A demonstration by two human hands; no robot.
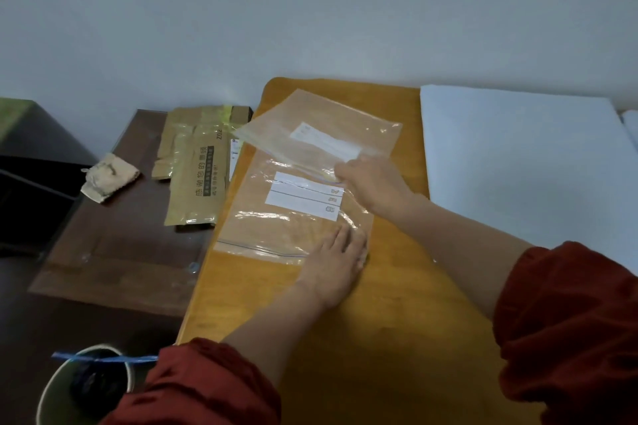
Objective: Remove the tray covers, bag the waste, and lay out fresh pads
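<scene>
A clear zip bag (276, 228) with a white label lies flat on the orange wooden table (379, 338). My left hand (336, 266) presses flat on its near right corner, fingers straight. My right hand (373, 185) pinches the edge of a second clear zip bag (321, 128), lifted and tilted above the far end of the first. A stack of white pads (518, 162) lies on the table's right side, apart from both hands.
To the left a dark low table (114, 252) carries a flattened brown cardboard package (196, 162) and a crumpled brown paper scrap (108, 176). A white bin (83, 386) with a blue strip stands at the bottom left. A pale wall runs behind.
</scene>
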